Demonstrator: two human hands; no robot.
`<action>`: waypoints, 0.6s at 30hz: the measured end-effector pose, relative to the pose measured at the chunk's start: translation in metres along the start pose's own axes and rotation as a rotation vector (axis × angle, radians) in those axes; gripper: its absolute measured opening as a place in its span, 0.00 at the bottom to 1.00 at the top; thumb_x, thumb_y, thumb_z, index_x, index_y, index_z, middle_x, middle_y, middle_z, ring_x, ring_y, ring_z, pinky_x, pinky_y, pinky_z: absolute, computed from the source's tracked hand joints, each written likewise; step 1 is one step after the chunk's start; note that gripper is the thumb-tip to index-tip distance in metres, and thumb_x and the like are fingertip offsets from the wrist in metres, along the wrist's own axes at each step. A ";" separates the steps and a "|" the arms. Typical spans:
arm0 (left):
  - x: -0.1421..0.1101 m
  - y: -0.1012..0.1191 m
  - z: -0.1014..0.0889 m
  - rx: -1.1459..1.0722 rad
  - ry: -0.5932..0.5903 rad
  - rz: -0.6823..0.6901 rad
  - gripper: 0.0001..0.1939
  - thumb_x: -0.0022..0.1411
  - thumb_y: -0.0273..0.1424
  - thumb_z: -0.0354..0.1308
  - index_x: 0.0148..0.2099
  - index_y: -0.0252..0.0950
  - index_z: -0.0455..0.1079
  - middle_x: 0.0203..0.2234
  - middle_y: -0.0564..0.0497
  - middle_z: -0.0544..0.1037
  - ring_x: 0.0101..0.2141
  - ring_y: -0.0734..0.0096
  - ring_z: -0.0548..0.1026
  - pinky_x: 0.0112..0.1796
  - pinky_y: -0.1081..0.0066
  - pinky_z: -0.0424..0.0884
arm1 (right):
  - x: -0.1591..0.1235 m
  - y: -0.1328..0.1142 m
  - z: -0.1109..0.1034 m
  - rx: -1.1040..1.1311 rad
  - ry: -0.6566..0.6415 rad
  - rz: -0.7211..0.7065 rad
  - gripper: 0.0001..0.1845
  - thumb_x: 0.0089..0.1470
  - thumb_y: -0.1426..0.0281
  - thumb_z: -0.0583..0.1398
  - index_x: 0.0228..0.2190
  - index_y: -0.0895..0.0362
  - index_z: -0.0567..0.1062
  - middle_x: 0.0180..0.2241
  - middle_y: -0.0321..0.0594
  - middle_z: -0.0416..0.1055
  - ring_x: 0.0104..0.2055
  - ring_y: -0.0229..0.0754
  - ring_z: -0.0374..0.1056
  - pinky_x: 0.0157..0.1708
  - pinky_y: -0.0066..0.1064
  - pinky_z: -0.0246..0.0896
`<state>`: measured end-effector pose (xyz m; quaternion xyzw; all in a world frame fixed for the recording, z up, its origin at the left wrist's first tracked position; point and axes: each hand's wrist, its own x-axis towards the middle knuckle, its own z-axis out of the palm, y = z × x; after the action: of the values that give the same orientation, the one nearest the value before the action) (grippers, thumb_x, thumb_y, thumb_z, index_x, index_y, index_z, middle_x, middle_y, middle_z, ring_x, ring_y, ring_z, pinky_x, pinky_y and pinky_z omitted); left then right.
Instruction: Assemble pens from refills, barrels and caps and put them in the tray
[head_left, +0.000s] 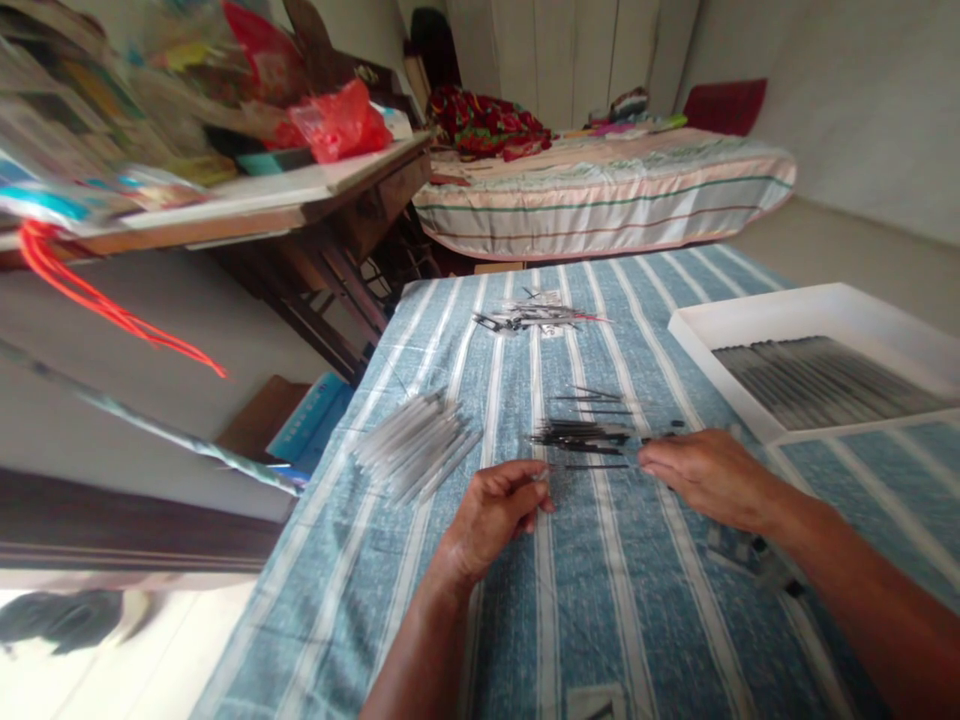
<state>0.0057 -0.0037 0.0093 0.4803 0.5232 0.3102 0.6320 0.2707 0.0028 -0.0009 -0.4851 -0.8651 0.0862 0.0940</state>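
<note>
My left hand point(499, 510) is pinched closed at the left end of a thin dark stick like a pen refill point(596, 466), which points right toward my other hand. My right hand point(705, 475) is closed too, its fingertips near small black pieces point(677, 424); what it grips is hidden. Just beyond the stick lies a bundle of black refill-like sticks point(581, 434), with a few loose thin ones point(592, 398) behind it. To the left of my hands is a pile of whitish translucent tubes point(418, 445).
A white box point(795, 300) with a row of dark, pen-like sticks point(817, 378) stands at the right. Mixed thin parts point(536, 316) lie at the far side of the striped cloth point(517, 620). Grey-and-black pieces point(750, 560) sit under my right forearm. A cluttered desk point(315, 190) is at left.
</note>
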 end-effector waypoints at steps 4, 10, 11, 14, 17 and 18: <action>-0.001 0.002 0.001 0.006 -0.026 -0.004 0.15 0.51 0.34 0.60 0.41 0.31 0.73 0.21 0.53 0.74 0.16 0.81 0.61 0.19 0.76 0.52 | -0.001 0.001 0.000 -0.025 0.010 -0.032 0.14 0.58 0.72 0.49 0.26 0.55 0.73 0.23 0.38 0.73 0.25 0.41 0.68 0.26 0.28 0.50; 0.000 -0.002 -0.002 0.032 -0.058 -0.007 0.16 0.51 0.33 0.59 0.42 0.30 0.72 0.20 0.54 0.74 0.16 0.82 0.60 0.18 0.76 0.52 | -0.002 0.001 -0.002 -0.052 -0.001 -0.071 0.15 0.59 0.72 0.48 0.25 0.55 0.71 0.23 0.39 0.72 0.24 0.41 0.67 0.25 0.29 0.48; 0.000 -0.003 -0.003 0.034 -0.068 -0.009 0.15 0.51 0.33 0.59 0.42 0.31 0.72 0.20 0.54 0.73 0.16 0.82 0.60 0.18 0.77 0.52 | -0.002 0.001 -0.003 -0.057 0.000 -0.074 0.15 0.59 0.72 0.48 0.25 0.55 0.71 0.23 0.39 0.72 0.24 0.42 0.67 0.25 0.30 0.48; 0.001 -0.004 -0.004 0.040 -0.080 -0.008 0.16 0.51 0.33 0.59 0.42 0.31 0.73 0.20 0.53 0.73 0.16 0.81 0.60 0.18 0.77 0.52 | -0.003 0.002 -0.003 -0.083 -0.006 -0.086 0.15 0.59 0.73 0.48 0.25 0.55 0.70 0.22 0.39 0.72 0.24 0.43 0.67 0.25 0.30 0.48; 0.001 -0.002 -0.003 0.043 -0.072 -0.002 0.17 0.51 0.33 0.59 0.43 0.31 0.74 0.19 0.53 0.73 0.16 0.81 0.60 0.18 0.77 0.51 | -0.003 0.003 -0.003 -0.113 -0.012 -0.093 0.15 0.59 0.72 0.48 0.25 0.54 0.70 0.22 0.40 0.72 0.24 0.43 0.67 0.25 0.31 0.47; 0.001 -0.002 -0.003 0.044 -0.065 -0.004 0.17 0.51 0.33 0.59 0.44 0.31 0.74 0.19 0.53 0.73 0.16 0.81 0.59 0.18 0.77 0.52 | -0.003 0.004 -0.004 -0.117 -0.012 -0.092 0.15 0.59 0.72 0.48 0.25 0.55 0.70 0.22 0.40 0.72 0.24 0.43 0.67 0.25 0.31 0.47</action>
<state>0.0026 -0.0028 0.0076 0.5029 0.5099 0.2816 0.6386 0.2762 0.0020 0.0015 -0.4491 -0.8906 0.0339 0.0640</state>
